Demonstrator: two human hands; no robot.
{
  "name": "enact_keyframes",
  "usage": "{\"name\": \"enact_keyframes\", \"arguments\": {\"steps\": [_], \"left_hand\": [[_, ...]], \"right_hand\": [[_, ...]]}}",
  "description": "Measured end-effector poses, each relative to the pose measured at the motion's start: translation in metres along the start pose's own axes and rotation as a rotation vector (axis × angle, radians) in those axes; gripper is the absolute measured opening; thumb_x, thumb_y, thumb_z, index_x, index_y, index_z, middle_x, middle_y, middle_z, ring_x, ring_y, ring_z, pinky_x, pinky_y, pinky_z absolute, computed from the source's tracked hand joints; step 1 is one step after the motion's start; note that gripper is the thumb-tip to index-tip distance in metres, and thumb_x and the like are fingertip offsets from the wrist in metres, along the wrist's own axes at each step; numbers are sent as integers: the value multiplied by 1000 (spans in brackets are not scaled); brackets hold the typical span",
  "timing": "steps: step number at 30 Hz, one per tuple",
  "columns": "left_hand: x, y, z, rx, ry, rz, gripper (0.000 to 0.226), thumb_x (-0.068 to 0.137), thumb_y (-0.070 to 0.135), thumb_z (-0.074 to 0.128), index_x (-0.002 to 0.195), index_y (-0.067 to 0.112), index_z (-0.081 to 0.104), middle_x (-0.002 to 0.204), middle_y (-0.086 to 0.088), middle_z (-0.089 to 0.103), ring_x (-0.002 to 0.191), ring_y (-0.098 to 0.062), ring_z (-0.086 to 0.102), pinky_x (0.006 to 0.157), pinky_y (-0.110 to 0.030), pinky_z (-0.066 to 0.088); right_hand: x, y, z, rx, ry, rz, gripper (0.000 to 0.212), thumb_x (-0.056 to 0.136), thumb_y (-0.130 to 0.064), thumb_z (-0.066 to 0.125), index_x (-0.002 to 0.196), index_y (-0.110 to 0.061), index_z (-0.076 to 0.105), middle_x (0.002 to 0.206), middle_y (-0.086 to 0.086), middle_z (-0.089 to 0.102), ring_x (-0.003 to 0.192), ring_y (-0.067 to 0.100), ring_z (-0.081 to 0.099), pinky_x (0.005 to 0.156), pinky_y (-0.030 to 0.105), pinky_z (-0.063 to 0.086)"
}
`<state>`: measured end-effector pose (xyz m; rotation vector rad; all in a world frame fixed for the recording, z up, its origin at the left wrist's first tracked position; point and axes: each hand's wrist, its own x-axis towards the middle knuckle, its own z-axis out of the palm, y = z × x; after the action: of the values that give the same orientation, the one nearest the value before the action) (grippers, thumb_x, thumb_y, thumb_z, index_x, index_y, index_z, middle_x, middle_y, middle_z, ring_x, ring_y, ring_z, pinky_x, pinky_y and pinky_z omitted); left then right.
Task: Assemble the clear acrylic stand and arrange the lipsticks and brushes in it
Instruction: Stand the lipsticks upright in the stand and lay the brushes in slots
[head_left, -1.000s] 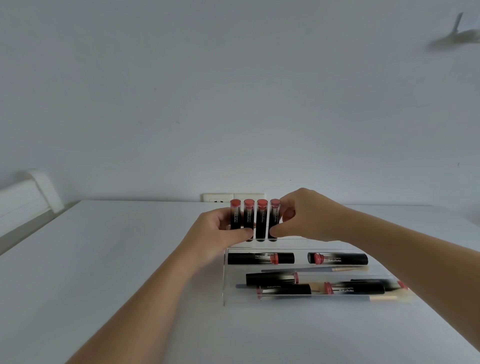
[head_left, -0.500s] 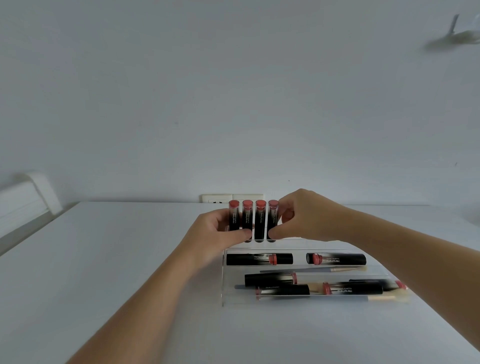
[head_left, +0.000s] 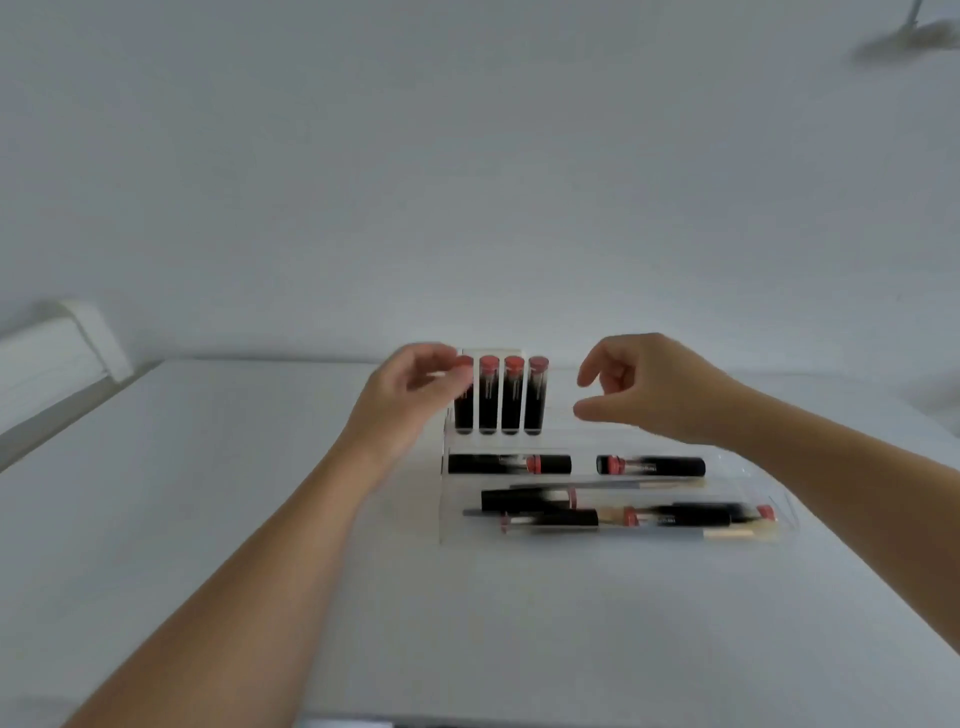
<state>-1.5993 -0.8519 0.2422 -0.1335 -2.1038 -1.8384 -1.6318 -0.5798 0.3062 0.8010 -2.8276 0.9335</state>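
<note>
- Stand first: the clear see-through plastic stand with steps sits on the white table, near the middle and toward the back.
- Four black lipstick tubes with red tops stand straight up in a row on the top step, side by side.
- Two more black lipsticks lie flat on the middle step, well apart from each other.
- The bottom tray holds a pile of lying lipsticks and thin brushes with pale wooden handles. It is blurry there, so you cannot count them well.
- Your left hand is just beside the leftmost standing tube. Its fingers are loosely curled, and the tips look like they touch the red top, but you cannot tell for sure.
- Your right hand is off to the right of the row, apart from it. Its fingers are bent with the thumb below, and it holds nothing.
- Watch out: the tall tubes stand close together. If your left hand bumps one as it moves, it could tip and knock the others down like dominoes.
- A tube that falls could roll off the step into the tray.
</note>
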Motion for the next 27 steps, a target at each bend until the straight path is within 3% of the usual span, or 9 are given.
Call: {"name": "enact_keyframes", "arguments": {"steps": [4, 6, 8, 11, 13, 16, 19, 25, 27], "left_hand": [[-6, 17, 0, 33, 302, 133, 21, 77, 45, 67, 82, 25, 60, 71, 21, 61, 68, 0, 55, 69, -17, 45], [-13, 26, -2, 53, 356, 250, 18, 82, 34, 65, 75, 22, 54, 62, 19, 52, 59, 1, 45, 59, -11, 39], [-25, 36, -2, 160, 305, 363, 19, 86, 26, 65, 72, 18, 54, 62, 15, 52, 58, -1, 44, 56, -12, 37], [-47, 43, 4, 459, 72, 477, 16, 86, 27, 66, 72, 24, 60, 68, 14, 61, 59, -8, 53, 56, -18, 42], [-56, 47, 10, 725, -99, 505, 11, 87, 40, 63, 81, 31, 65, 78, 17, 63, 68, -7, 56, 59, -22, 44], [-56, 52, 20, 1011, -251, 525, 18, 94, 43, 61, 107, 35, 71, 98, 22, 67, 86, 2, 52, 73, -28, 49], [-55, 54, 33, 1126, -340, 536, 26, 99, 37, 56, 123, 34, 68, 114, 16, 69, 106, -9, 56, 84, -36, 51], [-54, 53, 46, 1240, -359, 529, 30, 100, 32, 54, 128, 35, 65, 114, 9, 70, 106, -18, 57, 84, -37, 51], [-52, 51, 47, 1240, -354, 519, 30, 100, 31, 55, 128, 33, 65, 115, 9, 69, 108, -18, 56, 85, -36, 50]], "right_hand": [[-20, 1, -4, -35, 5, -32, 12, 79, -33, 79, 82, -31, 67, 58, -13, 52, 50, 1, 44, 53, 15, 37], [-27, 3, -9, -60, -16, -36, 8, 80, -34, 77, 80, -33, 69, 61, -11, 53, 51, 1, 44, 52, 14, 37], [-31, 4, -15, -75, -58, -38, 5, 80, -37, 76, 78, -36, 71, 65, -11, 56, 52, 1, 45, 51, 14, 38], [-35, -1, -16, -100, -139, -64, 3, 82, -42, 74, 81, -39, 73, 74, -4, 62, 54, 0, 46, 52, 13, 38], [-34, -8, -10, -123, -162, -89, 4, 84, -42, 71, 84, -39, 74, 76, 0, 64, 53, 0, 46, 51, 12, 38], [-29, -21, 3, -202, -163, -112, 10, 89, -41, 65, 90, -39, 74, 67, -11, 57, 54, -2, 50, 51, 12, 36], [-23, -29, 16, -284, -158, -122, 18, 94, -38, 59, 101, -39, 75, 66, -19, 52, 60, -5, 47, 57, 17, 35], [-15, -29, 24, -377, -218, -89, 23, 97, -36, 55, 110, -37, 74, 81, -19, 56, 82, 8, 54, 82, 33, 51], [-12, -27, 22, -362, -234, -76, 22, 96, -35, 57, 107, -36, 75, 75, -20, 54, 85, 11, 55, 80, 32, 50]]}}
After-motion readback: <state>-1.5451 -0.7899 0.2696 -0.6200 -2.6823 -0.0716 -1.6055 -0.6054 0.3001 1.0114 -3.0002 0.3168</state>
